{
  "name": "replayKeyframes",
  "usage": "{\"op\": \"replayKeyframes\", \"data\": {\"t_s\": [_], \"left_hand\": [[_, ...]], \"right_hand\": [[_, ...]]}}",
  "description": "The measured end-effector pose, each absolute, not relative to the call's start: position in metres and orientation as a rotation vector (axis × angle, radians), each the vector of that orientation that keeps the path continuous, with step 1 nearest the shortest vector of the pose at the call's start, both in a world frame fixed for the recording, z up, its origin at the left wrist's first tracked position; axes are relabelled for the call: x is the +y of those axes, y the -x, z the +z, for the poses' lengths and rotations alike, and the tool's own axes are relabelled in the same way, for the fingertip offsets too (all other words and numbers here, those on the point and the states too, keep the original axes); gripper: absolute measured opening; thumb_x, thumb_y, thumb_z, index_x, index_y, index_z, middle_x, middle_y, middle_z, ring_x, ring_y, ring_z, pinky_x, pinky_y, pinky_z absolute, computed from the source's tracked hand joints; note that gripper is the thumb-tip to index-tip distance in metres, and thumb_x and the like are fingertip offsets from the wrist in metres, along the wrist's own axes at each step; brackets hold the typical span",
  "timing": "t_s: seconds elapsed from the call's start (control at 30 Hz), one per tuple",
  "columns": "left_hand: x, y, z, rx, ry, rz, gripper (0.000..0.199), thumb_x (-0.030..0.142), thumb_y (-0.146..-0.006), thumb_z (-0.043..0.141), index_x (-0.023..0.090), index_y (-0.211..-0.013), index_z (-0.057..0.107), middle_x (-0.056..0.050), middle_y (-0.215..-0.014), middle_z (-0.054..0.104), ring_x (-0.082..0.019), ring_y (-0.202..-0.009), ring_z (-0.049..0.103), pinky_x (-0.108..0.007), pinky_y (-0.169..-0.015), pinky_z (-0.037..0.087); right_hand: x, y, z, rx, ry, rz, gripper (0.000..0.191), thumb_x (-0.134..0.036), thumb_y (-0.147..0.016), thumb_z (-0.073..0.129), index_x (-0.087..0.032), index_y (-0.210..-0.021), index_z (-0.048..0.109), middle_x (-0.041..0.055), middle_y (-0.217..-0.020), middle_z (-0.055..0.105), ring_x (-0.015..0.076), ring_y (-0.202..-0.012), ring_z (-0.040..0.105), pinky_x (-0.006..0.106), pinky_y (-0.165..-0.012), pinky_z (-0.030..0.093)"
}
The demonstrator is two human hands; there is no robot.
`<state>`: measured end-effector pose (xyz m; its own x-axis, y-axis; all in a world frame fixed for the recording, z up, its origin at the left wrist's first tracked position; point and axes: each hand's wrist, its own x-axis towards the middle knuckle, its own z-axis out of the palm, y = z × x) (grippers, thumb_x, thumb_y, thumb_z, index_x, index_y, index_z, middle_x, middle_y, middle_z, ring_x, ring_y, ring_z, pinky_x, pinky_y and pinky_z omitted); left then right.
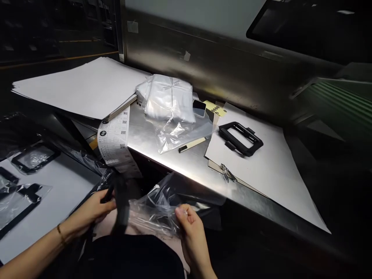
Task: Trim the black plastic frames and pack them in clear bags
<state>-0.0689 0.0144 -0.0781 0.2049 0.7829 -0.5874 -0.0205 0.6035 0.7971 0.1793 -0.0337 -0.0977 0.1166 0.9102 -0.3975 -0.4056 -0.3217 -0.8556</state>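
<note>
My left hand (97, 207), with a bracelet on its wrist, is closed on a black plastic frame (122, 203) that is smeared by motion. Lower right of it, my right hand (193, 230) pinches the edge of a clear plastic bag (158, 203) between thumb and fingers. The bag stretches from the right hand toward the frame; whether the frame is inside it cannot be made out. Both hands are in front of the metal table's near edge. A similar black frame (241, 138) lies on white sheets (250, 170) at the right.
On the metal table (142, 135) lie a stack of clear bags (170, 99), a box cutter (192, 144), nippers (228, 173) and a dark phone-like object (199, 108). White sheets (78, 87) are stacked at the left above a printed paper (114, 139). Bagged black frames (35, 157) lie lower left.
</note>
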Motion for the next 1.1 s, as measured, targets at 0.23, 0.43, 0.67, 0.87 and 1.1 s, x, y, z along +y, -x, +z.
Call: {"op": "replayKeyframes", "data": {"t_s": [0.23,0.43,0.67,0.87,1.1], "left_hand": [[0.028,0.074,-0.069,1.149,-1.059,0.314,0.043,0.037,-0.079,0.052,0.018,-0.118,0.046,0.002,-0.063,0.058,-0.006,-0.047,0.032,-0.017,-0.041,0.025],[0.028,0.027,-0.101,1.137,-1.132,0.153,0.035,0.031,-0.083,0.051,0.015,-0.113,0.045,0.006,-0.056,0.053,-0.004,-0.037,0.036,-0.017,-0.036,0.029],[0.012,0.032,-0.113,1.239,-1.017,0.181,0.026,0.033,-0.087,0.042,0.014,-0.103,0.048,0.007,-0.058,0.044,-0.004,-0.041,0.038,-0.016,-0.036,0.031],[0.013,0.025,-0.110,1.101,-0.997,0.140,0.081,0.030,-0.081,0.051,0.016,-0.137,-0.005,0.005,-0.056,0.057,-0.007,-0.044,0.040,-0.015,-0.036,0.031],[0.026,0.014,-0.129,0.962,-0.921,0.081,0.039,0.024,-0.083,0.051,0.017,-0.120,0.040,0.005,-0.064,0.056,-0.003,-0.039,0.043,-0.015,-0.034,0.034]], "right_hand": [[-0.004,-0.180,-0.117,-0.768,1.414,1.535,0.030,-0.041,-0.087,0.043,-0.013,-0.084,0.054,-0.0059,-0.060,0.049,0.0028,-0.041,0.041,0.017,-0.039,0.036],[0.000,-0.185,-0.102,-1.261,1.455,1.568,0.032,-0.042,-0.086,0.044,-0.013,-0.081,0.056,-0.0059,-0.059,0.051,0.0041,-0.043,0.045,0.019,-0.043,0.040],[-0.047,-0.205,-0.108,-1.505,1.586,1.315,0.028,-0.037,-0.086,0.046,-0.015,-0.072,0.056,-0.0043,-0.062,0.053,0.0069,-0.054,0.050,0.024,-0.055,0.044],[-0.030,-0.188,-0.122,-1.318,1.645,1.313,0.035,-0.043,-0.088,0.039,-0.014,-0.078,0.056,-0.0050,-0.060,0.051,0.0070,-0.051,0.050,0.023,-0.050,0.044],[-0.006,-0.171,-0.114,-1.458,1.398,1.486,0.031,-0.041,-0.088,0.040,-0.014,-0.089,0.057,-0.0024,-0.069,0.056,0.0078,-0.057,0.054,0.024,-0.054,0.046]]}}
